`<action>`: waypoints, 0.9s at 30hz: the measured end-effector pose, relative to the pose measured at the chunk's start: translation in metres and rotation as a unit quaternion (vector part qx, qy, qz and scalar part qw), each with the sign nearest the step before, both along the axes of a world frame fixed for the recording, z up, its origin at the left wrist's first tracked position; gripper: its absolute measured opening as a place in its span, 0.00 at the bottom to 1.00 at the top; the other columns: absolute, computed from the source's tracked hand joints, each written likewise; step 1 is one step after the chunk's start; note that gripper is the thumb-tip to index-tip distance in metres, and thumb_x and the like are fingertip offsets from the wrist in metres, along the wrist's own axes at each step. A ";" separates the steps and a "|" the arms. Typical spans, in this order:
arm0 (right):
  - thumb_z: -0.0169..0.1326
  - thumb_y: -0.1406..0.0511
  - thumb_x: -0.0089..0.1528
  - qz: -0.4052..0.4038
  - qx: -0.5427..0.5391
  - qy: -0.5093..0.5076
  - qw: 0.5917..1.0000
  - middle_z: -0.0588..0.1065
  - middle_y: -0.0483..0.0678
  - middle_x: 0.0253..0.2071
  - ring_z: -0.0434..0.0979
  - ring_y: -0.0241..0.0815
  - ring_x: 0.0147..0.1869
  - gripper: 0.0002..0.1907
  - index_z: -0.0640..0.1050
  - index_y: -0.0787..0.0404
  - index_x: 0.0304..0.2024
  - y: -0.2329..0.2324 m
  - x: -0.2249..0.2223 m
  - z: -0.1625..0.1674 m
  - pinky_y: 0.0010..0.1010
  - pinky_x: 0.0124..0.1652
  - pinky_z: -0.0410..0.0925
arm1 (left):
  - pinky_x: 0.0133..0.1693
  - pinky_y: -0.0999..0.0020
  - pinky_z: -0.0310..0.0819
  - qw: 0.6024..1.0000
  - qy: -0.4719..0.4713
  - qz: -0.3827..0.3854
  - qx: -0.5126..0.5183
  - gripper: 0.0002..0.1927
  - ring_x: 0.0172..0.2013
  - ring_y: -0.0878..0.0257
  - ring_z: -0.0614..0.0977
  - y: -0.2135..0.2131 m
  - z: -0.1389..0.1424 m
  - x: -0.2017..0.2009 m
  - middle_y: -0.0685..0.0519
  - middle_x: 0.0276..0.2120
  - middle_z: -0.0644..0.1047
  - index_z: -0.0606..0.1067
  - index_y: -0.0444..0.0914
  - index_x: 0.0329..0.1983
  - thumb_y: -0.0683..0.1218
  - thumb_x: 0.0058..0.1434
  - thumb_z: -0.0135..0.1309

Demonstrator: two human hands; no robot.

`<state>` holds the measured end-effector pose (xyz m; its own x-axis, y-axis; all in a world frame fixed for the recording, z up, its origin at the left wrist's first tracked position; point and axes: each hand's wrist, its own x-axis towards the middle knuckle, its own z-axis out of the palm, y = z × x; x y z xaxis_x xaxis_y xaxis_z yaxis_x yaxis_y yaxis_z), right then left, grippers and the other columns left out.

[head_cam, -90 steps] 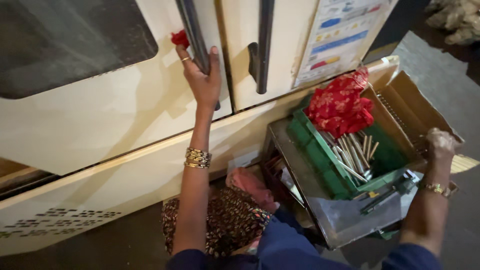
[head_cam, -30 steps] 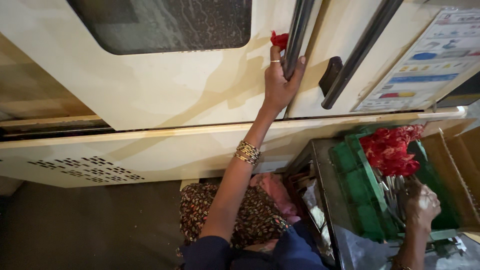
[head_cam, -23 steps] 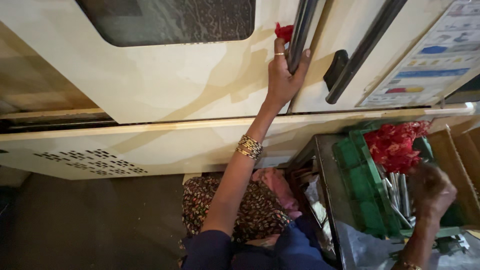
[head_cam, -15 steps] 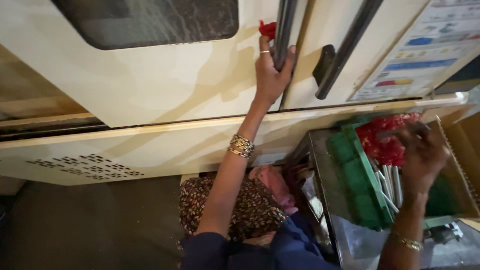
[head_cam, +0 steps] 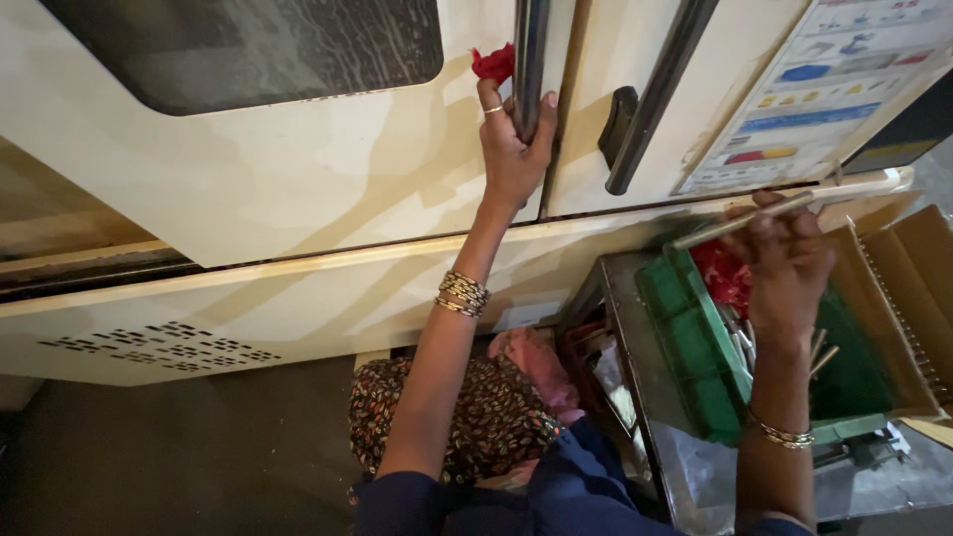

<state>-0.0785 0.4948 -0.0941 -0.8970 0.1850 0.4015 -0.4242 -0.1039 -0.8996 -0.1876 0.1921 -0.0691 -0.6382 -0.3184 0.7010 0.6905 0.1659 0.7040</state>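
The left hand (head_cam: 511,149) is reaching up and closing around the dark vertical bar handle (head_cam: 529,55) of a cream-coloured cabinet door (head_cam: 298,189); the thumb is lying on one side of the bar and the fingers are curling over the other. A scrap of red cloth (head_cam: 493,63) is showing just above the fingertips, touching the bar; whether the fingers are actually pinching it is hard to tell from this angle. Stacked gold bangles (head_cam: 463,292) are sitting on that wrist.

The right hand (head_cam: 787,260) is hovering over a green tray (head_cam: 695,347) and gripping a thin metal rod (head_cam: 743,219), which is lying nearly level across the fingertips, its free end pointing towards the cabinet. The grip is closed firmly on it. More rods (head_cam: 822,349) are resting in the tray below, beside a heap of red pieces (head_cam: 722,276). The tray is sitting in an open cardboard box (head_cam: 908,298) to the right.

A second dark handle (head_cam: 650,94) is standing just beside the first, and a printed sheet (head_cam: 824,84) is stuck to the neighbouring door.
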 end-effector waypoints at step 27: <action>0.53 0.60 0.68 -0.207 0.620 -0.072 0.753 0.79 0.57 0.46 0.79 0.63 0.49 0.12 0.81 0.53 0.52 0.090 -0.063 -0.126 0.53 0.48 0.71 | 0.25 0.73 0.63 1.000 -0.005 0.009 -0.010 0.25 0.22 0.73 0.69 -0.002 0.002 -0.001 0.56 0.23 0.73 0.56 0.32 0.57 0.45 0.69 0.57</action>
<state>-0.1419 0.5850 -0.2204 -0.9165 0.0234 0.3994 -0.0777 0.9688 -0.2352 -0.1887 0.1900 -0.0672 -0.6396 -0.3155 0.7010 0.6802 0.1926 0.7073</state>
